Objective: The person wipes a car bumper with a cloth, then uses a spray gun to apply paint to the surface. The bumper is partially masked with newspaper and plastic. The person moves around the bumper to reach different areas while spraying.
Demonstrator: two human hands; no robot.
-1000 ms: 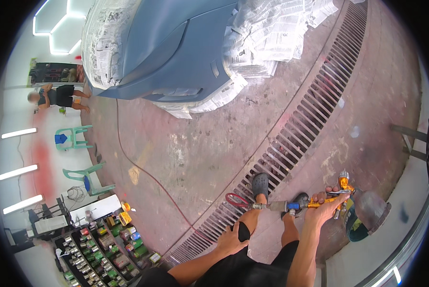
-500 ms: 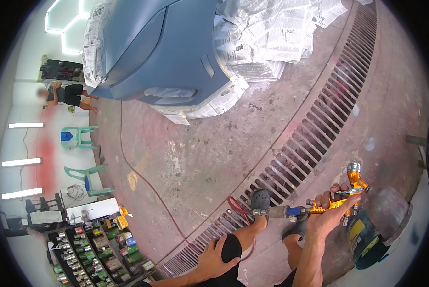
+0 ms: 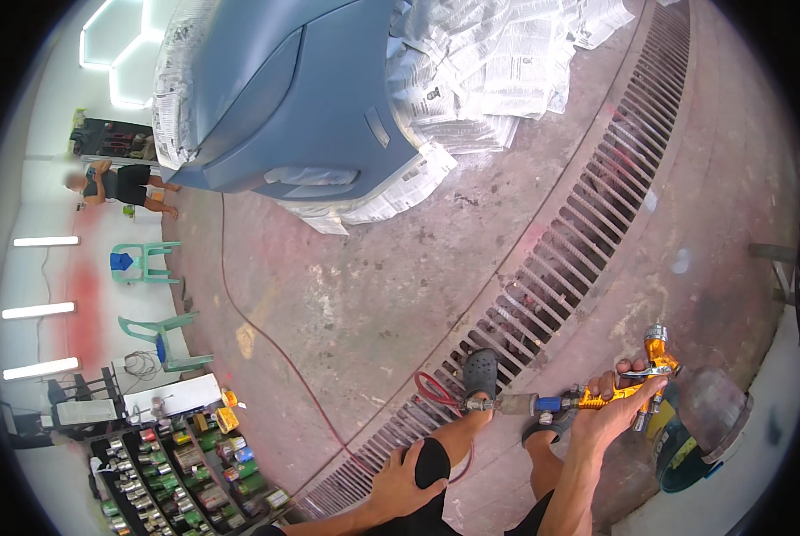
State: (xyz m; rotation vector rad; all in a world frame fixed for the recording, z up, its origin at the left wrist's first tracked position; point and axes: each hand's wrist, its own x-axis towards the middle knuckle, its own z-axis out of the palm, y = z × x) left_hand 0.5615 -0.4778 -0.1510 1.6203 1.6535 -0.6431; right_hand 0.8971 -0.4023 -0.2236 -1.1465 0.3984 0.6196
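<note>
Slightly lower than half a second ago, the gold-orange metal spray gun point(image 3: 658, 362) is being held at lower right of the frame, clamped in the bare right hand point(image 3: 609, 406); at lower centre, the bare left hand point(image 3: 404, 482) is resting spread on the black-covered knee point(image 3: 434, 463).

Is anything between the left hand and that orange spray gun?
Yes, in the picture: the left leg lies between the left hand, resting on it, and the orange spray gun. Nothing visible separates the gun from the right hand holding it.
</note>
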